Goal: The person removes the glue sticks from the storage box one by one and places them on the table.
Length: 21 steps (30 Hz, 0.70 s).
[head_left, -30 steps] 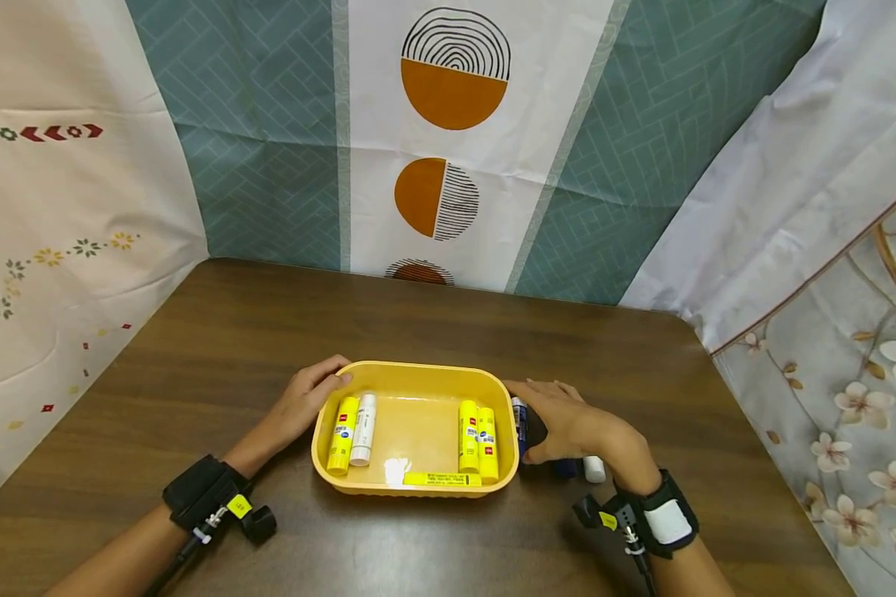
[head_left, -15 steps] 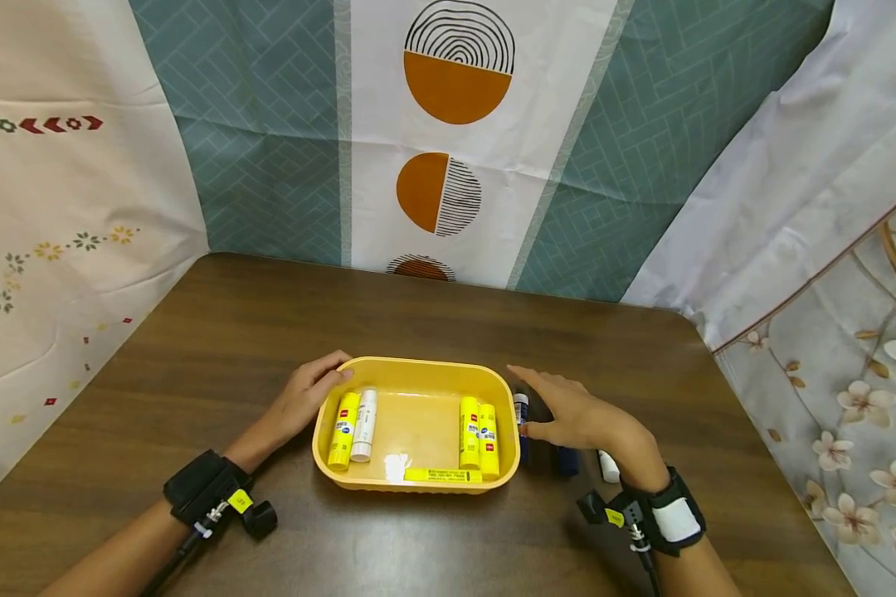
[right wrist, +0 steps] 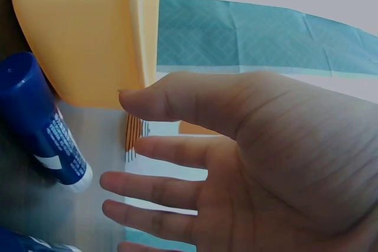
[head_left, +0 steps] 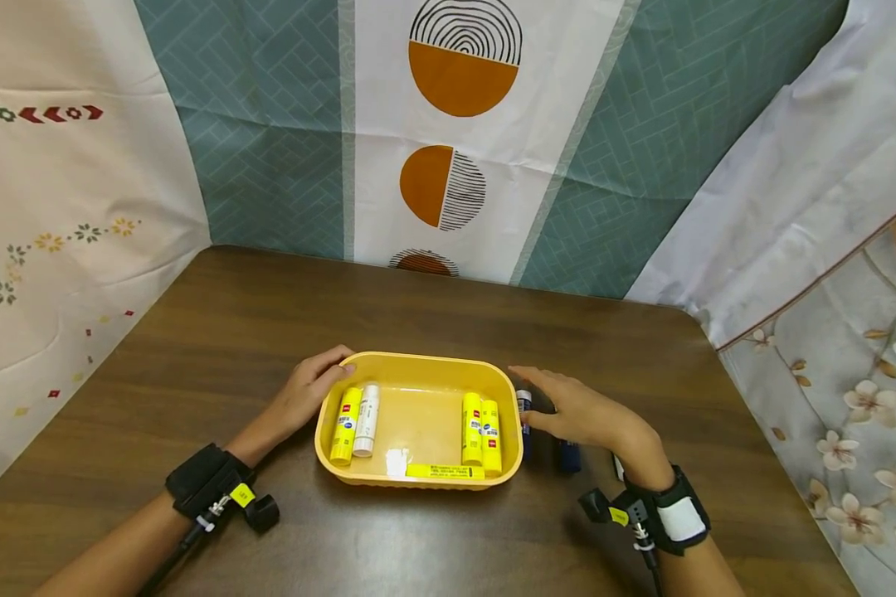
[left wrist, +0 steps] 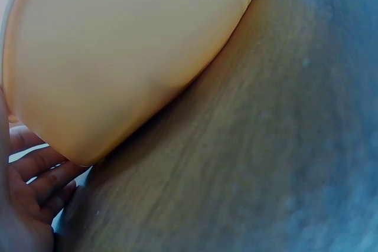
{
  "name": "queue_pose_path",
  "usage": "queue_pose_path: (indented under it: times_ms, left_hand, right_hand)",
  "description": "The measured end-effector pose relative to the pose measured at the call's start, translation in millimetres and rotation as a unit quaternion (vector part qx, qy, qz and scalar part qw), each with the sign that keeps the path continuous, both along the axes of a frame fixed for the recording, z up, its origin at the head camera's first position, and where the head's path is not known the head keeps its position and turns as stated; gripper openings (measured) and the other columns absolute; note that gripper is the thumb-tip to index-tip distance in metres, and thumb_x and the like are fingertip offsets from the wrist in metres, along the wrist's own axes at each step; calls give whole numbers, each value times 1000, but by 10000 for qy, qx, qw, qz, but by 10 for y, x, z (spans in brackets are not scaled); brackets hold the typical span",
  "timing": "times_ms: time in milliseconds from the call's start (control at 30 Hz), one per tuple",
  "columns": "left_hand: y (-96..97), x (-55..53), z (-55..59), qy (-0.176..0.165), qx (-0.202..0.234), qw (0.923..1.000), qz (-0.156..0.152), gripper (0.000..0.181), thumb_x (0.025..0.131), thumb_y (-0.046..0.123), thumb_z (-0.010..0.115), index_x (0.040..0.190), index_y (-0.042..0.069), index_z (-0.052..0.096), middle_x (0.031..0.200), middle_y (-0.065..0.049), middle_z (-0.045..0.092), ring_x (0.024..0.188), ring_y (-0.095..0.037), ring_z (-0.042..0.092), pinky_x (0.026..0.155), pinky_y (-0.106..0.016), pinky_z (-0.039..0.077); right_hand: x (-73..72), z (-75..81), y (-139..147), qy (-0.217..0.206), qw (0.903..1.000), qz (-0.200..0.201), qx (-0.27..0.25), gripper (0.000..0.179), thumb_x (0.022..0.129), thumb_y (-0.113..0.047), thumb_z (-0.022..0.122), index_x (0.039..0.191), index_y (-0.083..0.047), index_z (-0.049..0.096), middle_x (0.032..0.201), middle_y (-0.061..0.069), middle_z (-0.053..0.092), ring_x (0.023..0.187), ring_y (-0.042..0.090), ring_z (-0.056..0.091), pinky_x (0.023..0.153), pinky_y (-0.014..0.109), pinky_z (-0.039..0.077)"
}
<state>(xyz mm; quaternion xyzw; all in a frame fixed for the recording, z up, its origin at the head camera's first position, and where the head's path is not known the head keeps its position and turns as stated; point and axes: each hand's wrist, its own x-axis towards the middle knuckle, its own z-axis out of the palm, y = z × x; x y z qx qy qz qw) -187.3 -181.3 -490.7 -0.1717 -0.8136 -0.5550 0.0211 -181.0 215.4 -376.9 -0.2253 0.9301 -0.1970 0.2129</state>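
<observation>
A yellow plastic tray (head_left: 418, 358) stands on the table, holding glue sticks. My left hand (head_left: 315, 388) holds its left far corner, thumb over the rim; in the left wrist view the fingers (left wrist: 50, 175) lie against its outer wall. At the tray's left end lie a yellow glue stick (head_left: 346, 425) and a white glue stick (head_left: 367, 421). Several yellow ones (head_left: 472, 429) are at its right end and near side. My right hand (head_left: 578, 406) is spread beside the right wall, holding nothing. A blue glue stick (right wrist: 41, 122) lies between that hand and the tray.
Another blue glue stick (head_left: 570, 457) lies under the right hand, and a white stick (head_left: 618, 468) is mostly hidden by the right wrist. Patterned cloth (head_left: 269, 141) hangs behind the brown table (head_left: 411, 547) and at both sides.
My right hand has drawn slightly right, away from the tray, with its fingers straighter. The white stick outside has shifted right, behind the wrist. My left hand keeps its hold; the head view has tilted slightly.
</observation>
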Motion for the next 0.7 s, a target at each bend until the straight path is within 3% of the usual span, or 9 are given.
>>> queue_pose_path:
  times_ms: [333, 700]
  left_hand:
    - [15, 2, 3, -8, 20, 10000, -32, 23, 107, 20, 48, 117, 9, 65, 103, -12, 63, 91, -27, 58, 76, -28, 50]
    - [17, 3, 21, -104, 10, 9999, -36, 24, 107, 21, 48, 119, 8, 65, 105, -12, 64, 92, -27, 59, 77, -28, 52]
  right_hand:
    - [-16, 62, 6, 529, 9977, 197, -380, 60, 101, -23, 64, 154, -10, 40, 155, 11, 45, 140, 33, 45, 110, 56, 39]
    - [13, 121, -80, 1030, 9864, 432, -1205, 45, 99, -18, 67, 142, -12, 56, 141, 2, 59, 130, 26, 55, 105, 52, 46]
